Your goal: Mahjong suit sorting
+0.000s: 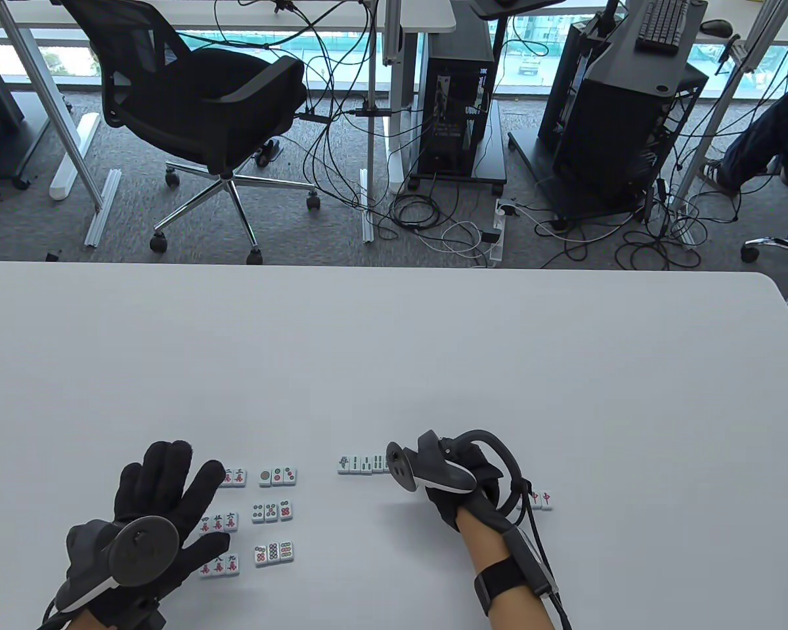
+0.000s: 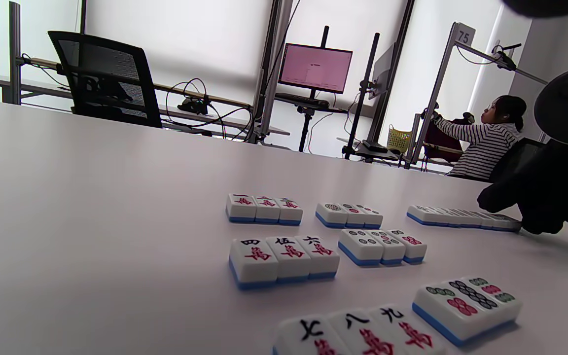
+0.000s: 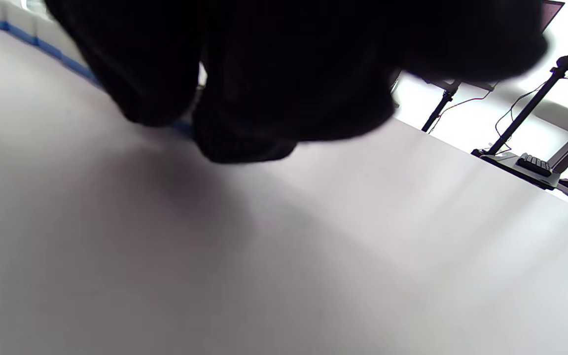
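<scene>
- On the desk [image 1: 394, 341], the largest thing in play, the bamboo row [image 1: 362, 464] serves as landmark; the step in hand looks like adding a tile to its right end.
- To its left, the left hand [image 1: 154, 518] lies released, fingers spread flat, partly over the character tiles [image 2: 282, 254].
- At the row's right end, the right hand [image 1: 456, 485] curls down; whether its fingers pinch a tile cannot be told, as the glove hides them.
- To do it well, I'd slide the tile flush against the end, face up, without nudging the neighbours.
- Between the character tiles and the row sit the circle tiles [image 1: 272, 512], in three neat triplets.
- Right of the row lie red dragon tiles [image 1: 542, 499], white-faced, blue-backed like the rest.
</scene>
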`<move>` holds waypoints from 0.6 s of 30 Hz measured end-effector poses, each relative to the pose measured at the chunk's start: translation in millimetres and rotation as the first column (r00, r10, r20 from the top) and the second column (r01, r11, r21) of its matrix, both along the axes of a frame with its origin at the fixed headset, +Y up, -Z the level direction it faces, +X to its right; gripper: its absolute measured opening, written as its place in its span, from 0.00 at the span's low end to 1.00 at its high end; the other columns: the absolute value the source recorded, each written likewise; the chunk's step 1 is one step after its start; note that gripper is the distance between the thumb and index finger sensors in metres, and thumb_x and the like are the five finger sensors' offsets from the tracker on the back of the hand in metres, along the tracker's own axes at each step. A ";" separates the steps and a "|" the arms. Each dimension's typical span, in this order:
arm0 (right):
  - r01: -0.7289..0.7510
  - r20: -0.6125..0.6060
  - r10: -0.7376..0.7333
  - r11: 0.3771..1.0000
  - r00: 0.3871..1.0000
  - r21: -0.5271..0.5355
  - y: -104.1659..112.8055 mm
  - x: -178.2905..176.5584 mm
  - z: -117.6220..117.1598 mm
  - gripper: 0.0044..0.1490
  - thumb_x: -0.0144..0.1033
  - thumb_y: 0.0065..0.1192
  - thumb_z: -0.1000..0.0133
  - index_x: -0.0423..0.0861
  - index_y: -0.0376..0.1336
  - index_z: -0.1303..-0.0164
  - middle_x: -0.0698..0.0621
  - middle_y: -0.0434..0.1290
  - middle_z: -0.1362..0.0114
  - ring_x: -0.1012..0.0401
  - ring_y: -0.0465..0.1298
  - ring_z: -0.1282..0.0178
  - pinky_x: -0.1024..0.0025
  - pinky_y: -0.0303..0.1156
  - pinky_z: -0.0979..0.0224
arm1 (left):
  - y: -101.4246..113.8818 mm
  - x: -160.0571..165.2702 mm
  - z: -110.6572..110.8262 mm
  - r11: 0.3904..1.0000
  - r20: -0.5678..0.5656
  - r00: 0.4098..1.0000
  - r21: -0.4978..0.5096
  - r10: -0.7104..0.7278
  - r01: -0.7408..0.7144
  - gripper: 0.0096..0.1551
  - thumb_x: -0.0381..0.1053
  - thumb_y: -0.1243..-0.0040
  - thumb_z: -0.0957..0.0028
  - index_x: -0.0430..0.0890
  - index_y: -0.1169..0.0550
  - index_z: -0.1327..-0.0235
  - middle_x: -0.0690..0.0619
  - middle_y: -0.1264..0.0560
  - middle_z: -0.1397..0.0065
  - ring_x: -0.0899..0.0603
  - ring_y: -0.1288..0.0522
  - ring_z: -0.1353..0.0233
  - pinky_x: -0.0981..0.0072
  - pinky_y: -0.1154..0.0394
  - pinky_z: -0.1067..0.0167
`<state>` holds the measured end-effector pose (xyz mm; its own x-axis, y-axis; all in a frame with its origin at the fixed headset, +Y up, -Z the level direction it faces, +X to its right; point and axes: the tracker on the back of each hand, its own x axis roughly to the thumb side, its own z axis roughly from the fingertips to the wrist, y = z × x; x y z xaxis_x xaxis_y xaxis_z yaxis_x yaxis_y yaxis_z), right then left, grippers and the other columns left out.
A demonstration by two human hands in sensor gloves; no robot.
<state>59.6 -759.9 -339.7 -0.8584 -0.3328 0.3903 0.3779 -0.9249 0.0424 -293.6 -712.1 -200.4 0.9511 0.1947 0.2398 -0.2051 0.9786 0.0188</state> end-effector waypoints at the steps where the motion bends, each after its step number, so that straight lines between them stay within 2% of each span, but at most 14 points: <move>1: 0.008 -0.001 -0.008 1.000 1.000 0.009 3.2 1.5 1.8 0.40 0.44 0.68 0.54 0.43 0.62 0.31 0.53 0.82 0.56 0.62 0.80 0.71 0.69 0.80 0.65 | -0.1 -0.1 0.0 1.000 0.000 1.000 -0.001 0.000 0.000 0.52 0.78 0.53 0.60 0.64 0.52 0.23 0.62 0.74 0.20 0.46 0.75 0.16 0.39 0.68 0.22; 5: 0.063 0.000 -0.063 0.995 0.998 0.081 26.6 17.2 13.6 0.45 0.49 0.66 0.54 0.44 0.57 0.27 0.51 0.80 0.46 0.58 0.81 0.61 0.64 0.81 0.55 | -0.2 -0.2 -0.1 1.000 -0.002 1.000 -0.004 -0.001 0.001 0.52 0.78 0.53 0.60 0.64 0.52 0.22 0.62 0.74 0.20 0.46 0.75 0.16 0.38 0.68 0.22; 9: 0.138 0.001 -0.141 0.973 0.990 0.183 51.1 43.4 32.9 0.52 0.53 0.63 0.54 0.46 0.49 0.22 0.48 0.72 0.31 0.53 0.78 0.42 0.56 0.77 0.40 | -0.7 0.4 -0.3 1.000 -0.004 1.000 -0.006 -0.012 0.012 0.52 0.78 0.53 0.60 0.64 0.52 0.23 0.62 0.74 0.20 0.46 0.75 0.16 0.39 0.68 0.22; 13: 0.194 0.012 -0.204 0.945 0.979 0.264 63.4 74.5 54.9 0.58 0.59 0.60 0.54 0.51 0.40 0.19 0.45 0.57 0.18 0.47 0.66 0.25 0.43 0.65 0.25 | -0.9 0.6 -0.6 1.000 -0.007 1.000 -0.008 -0.017 0.017 0.52 0.78 0.53 0.60 0.64 0.52 0.23 0.62 0.74 0.20 0.46 0.75 0.16 0.38 0.68 0.22; 18: 0.230 0.039 -0.254 0.923 0.966 0.310 62.7 108.8 80.0 0.59 0.66 0.54 0.53 0.58 0.32 0.20 0.43 0.40 0.12 0.40 0.48 0.15 0.32 0.51 0.19 | -1.2 1.1 -1.2 1.000 -0.014 1.000 -0.014 -0.026 0.026 0.52 0.78 0.53 0.60 0.64 0.52 0.23 0.62 0.74 0.20 0.46 0.75 0.16 0.39 0.68 0.22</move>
<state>168.4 -697.3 -259.6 -0.9508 -0.2025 0.2344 0.1477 -0.9616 -0.2315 -292.6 -713.3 -201.6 0.9592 0.1733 0.2235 -0.1795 0.9837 0.0076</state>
